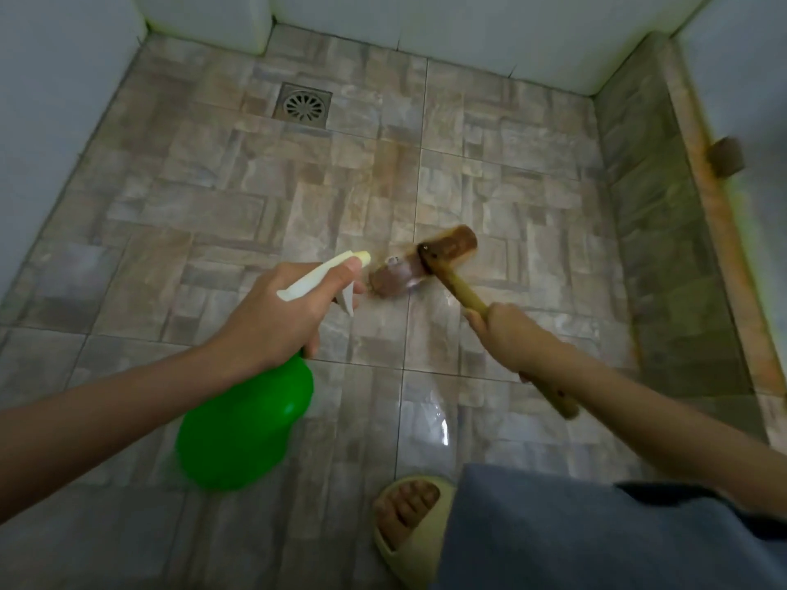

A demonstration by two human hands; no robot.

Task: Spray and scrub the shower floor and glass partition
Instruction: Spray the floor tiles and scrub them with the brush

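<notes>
- From my remote seat I see pale wall tiles (64, 121) running down the left edge of the shower floor (204, 198), with more of them across the far edge.
- The floor is patchwork stone-look tile in grey and tan with dark grout lines. A rusty tint runs down its middle.
- The left hand (272, 317) is wrapped firmly round the neck of the spray bottle (242, 423), fingers curled closed, one fingertip up by the nozzle.
- The bottle has a bright green, round body and a white trigger head (315, 276). It is held above the near-left part of the floor with the nozzle aimed toward the centre.
- A square metal drain (303, 106) with a round slotted grate sits near the far edge, left of the middle.
- The scrub brush (426, 261) has its brown, worn-looking head down on the floor's centre, just beside the nozzle. It is blurred.
- A wet, glossy patch (430, 415) lies on the tiles nearer to me.
- The right hand (506, 334) is clenched around the brush's yellowish handle (462, 289), whose butt pokes out behind the wrist.
- A foot in a pale yellow slipper (409, 547) stands at the near edge, beside a blue-grey trouser leg (553, 534).
- Along the right edge rises a tiled curb (664, 232) topped with an orange-stained strip.
- A brown fitting (726, 157) sits on that strip. I cannot tell whether the pale panel (745, 100) above is glass.
</notes>
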